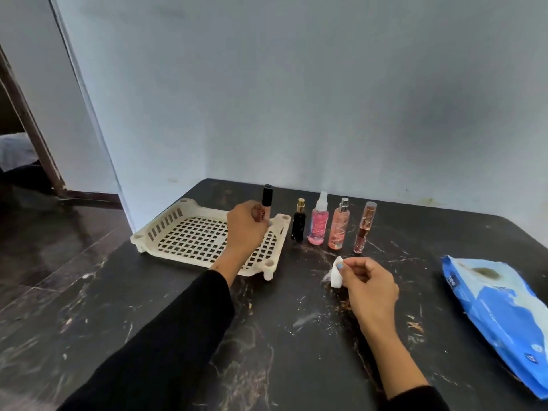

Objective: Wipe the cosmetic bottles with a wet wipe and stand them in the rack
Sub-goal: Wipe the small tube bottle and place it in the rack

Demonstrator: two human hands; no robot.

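Head view shows us both hands over the dark marbled tabletop (178,336). Our left hand (246,229) has its fingers curled round a black-capped tube (266,203), gripping it by the lower body so that the cap stands upright above the knuckles. The hand and tube are over the right part of the cream lattice rack (189,238), which sits on the tabletop near the wall corner; we cannot tell whether the tube's base touches the rack floor.

Our right hand (367,284) pinches a small folded white wet wipe (337,272) between thumb and forefinger, the remaining fingers loosely curled, held just above the tabletop.

Just right of the rack four bottles stand upright in a row: a dark bottle with a gold cap (299,222), a pink spray bottle (319,221), a peach spray bottle (339,225), and a slim clear tube (365,228). A blue wipes pack (501,315) lies at the far right.
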